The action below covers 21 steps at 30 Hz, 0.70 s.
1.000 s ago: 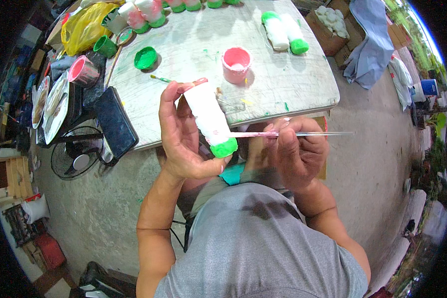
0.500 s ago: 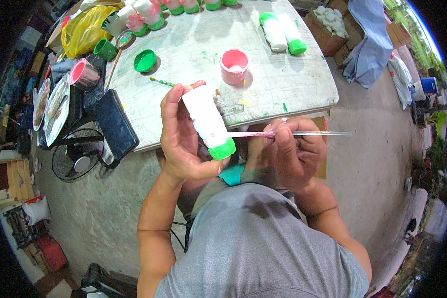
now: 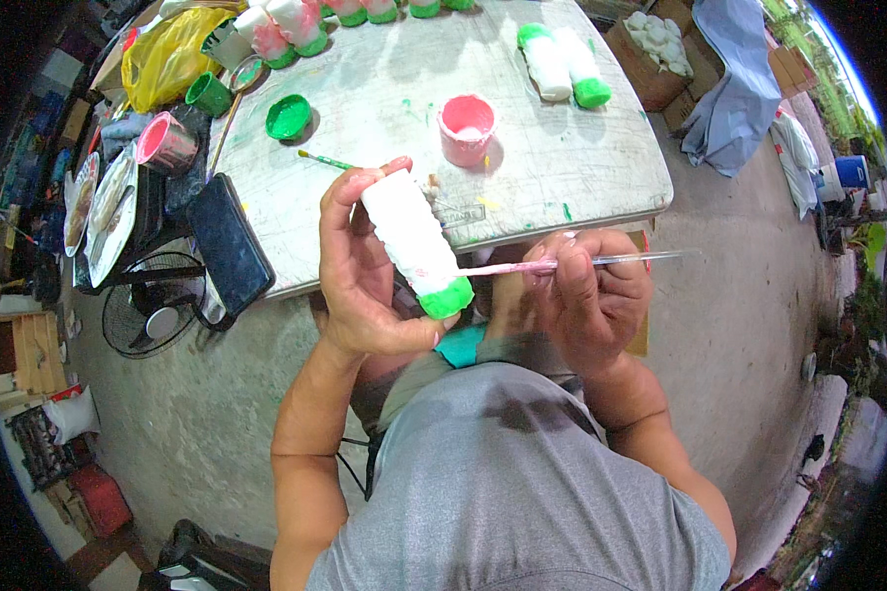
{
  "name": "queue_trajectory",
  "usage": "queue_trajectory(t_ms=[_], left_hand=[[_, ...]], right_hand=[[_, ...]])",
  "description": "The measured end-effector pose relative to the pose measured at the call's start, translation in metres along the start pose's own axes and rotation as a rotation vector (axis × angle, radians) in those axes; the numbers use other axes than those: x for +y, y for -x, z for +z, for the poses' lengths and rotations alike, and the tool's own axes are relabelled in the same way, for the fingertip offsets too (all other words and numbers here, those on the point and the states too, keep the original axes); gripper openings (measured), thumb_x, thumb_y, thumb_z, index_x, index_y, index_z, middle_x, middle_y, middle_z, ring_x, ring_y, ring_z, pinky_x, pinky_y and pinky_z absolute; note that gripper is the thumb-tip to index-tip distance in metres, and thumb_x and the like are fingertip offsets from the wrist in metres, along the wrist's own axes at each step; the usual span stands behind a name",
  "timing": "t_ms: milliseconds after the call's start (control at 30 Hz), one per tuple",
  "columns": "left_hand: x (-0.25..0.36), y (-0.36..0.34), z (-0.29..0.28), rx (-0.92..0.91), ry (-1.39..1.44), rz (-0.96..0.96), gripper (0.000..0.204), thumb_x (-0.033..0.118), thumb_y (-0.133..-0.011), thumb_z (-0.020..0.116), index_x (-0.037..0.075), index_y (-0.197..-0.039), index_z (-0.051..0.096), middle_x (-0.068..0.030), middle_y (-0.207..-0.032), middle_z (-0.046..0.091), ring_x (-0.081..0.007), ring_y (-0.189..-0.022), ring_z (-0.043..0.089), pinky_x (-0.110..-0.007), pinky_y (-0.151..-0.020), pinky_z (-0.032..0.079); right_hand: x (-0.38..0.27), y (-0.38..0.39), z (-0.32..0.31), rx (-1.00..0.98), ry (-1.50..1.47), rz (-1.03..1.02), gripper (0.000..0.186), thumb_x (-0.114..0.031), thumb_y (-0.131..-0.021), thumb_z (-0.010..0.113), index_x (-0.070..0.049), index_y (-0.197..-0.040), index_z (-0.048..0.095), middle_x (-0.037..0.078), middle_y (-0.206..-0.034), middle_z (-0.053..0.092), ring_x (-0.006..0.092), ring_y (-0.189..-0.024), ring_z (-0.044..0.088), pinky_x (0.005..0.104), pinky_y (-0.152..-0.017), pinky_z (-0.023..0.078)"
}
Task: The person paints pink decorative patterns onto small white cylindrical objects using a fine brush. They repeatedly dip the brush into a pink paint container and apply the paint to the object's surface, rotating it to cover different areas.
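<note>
Right hand (image 3: 596, 291): thumb and fingers pinched together on slim paintbrush (image 3: 511, 267), shaft near level, tip pointing left to the white cylinder (image 3: 402, 222) just above its green end; contact cannot be told. Left hand (image 3: 357, 291): thumb and fingertips clamp cylinder end to end, long axis slanting upper left to lower right. Beyond: pink cup (image 3: 466, 144) on table (image 3: 591, 177).

The white cylinder (image 3: 402, 227) in the left hand (image 3: 360, 291) is showing a green end and faint pink marks, the brush (image 3: 508, 267) in the right hand (image 3: 601, 295) is showing pink toward its tip, and beyond both hands a pink tub (image 3: 465, 146) is contrasting with the green-flecked whitish desk (image 3: 572, 163).
</note>
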<state>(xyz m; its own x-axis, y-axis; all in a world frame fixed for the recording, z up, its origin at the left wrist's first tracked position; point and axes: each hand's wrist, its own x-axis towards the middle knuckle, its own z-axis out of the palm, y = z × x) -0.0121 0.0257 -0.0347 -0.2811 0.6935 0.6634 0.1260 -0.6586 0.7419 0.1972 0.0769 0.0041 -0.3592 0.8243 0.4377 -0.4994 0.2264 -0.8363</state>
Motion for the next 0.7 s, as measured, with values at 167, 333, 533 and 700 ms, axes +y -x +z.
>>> queue_trajectory(t_ms=[167,333,533,700], left_hand=[[-0.001,0.001,-0.001,-0.006,0.01,0.016,0.118,0.029,-0.056,0.091,0.001,-0.153,0.031,-0.0175,-0.142,0.044,-0.0419,-0.143,0.044,-0.05,-0.119,0.034],[-0.003,-0.002,0.0,-0.022,-0.016,0.067,0.116,0.026,-0.055,0.089,0.002,-0.153,0.031,-0.0172,-0.142,0.044,-0.042,-0.142,0.044,-0.052,-0.119,0.035],[0.001,-0.007,0.001,-0.077,-0.097,0.119,0.116,0.008,-0.051,0.086,0.002,-0.153,0.03,-0.0155,-0.145,0.038,-0.0374,-0.143,0.043,-0.05,-0.121,0.035],[-0.004,-0.004,0.002,-0.035,-0.134,0.118,0.111,0.017,-0.055,0.087,0.003,-0.152,0.034,-0.0156,-0.142,0.042,-0.0385,-0.139,0.047,-0.049,-0.117,0.037]], right_hand=[[0.0,0.0,0.002,-0.023,0.054,-0.027,0.008,-0.002,-0.104,0.059,0.001,-0.111,0.055,0.014,-0.092,0.067,0.0153,-0.08,0.062,0.0298,-0.073,0.054],[-0.003,-0.002,-0.001,-0.056,0.086,-0.073,0.009,0.001,-0.103,0.059,0.001,-0.111,0.056,0.014,-0.091,0.067,0.0158,-0.079,0.063,0.0303,-0.073,0.054],[-0.004,-0.006,0.0,-0.057,0.333,-0.239,0.005,0.004,-0.101,0.06,0.002,-0.106,0.059,0.013,-0.087,0.067,0.0179,-0.075,0.065,0.0325,-0.068,0.055],[-0.022,-0.016,-0.003,-0.219,0.55,-0.394,0.015,0.004,-0.094,0.069,0.001,-0.105,0.059,0.014,-0.084,0.068,0.0237,-0.073,0.067,0.0361,-0.066,0.056]])
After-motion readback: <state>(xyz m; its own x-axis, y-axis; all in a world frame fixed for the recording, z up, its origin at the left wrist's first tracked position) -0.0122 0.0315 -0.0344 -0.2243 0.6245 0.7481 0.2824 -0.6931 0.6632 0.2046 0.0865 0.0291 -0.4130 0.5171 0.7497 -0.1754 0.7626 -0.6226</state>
